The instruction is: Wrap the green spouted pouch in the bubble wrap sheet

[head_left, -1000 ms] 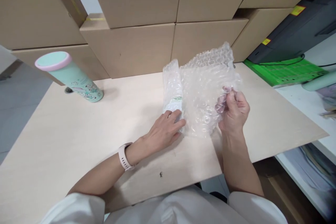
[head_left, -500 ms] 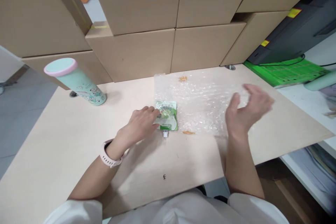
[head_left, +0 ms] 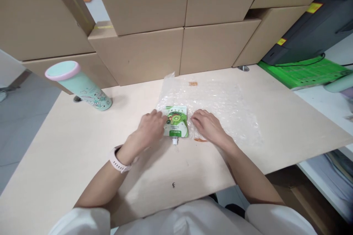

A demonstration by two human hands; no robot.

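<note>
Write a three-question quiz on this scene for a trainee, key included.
1. Choose: the mint-green tumbler stands on which side of the table? A) left B) right
2. True or false: a watch band circles the right wrist.
3. What lies between the left hand and the right hand, and on what?

Key: 1. A. 2. False; the pale pink watch band is on the left. 3. A green-and-white spouted pouch, on bubble wrap.
</note>
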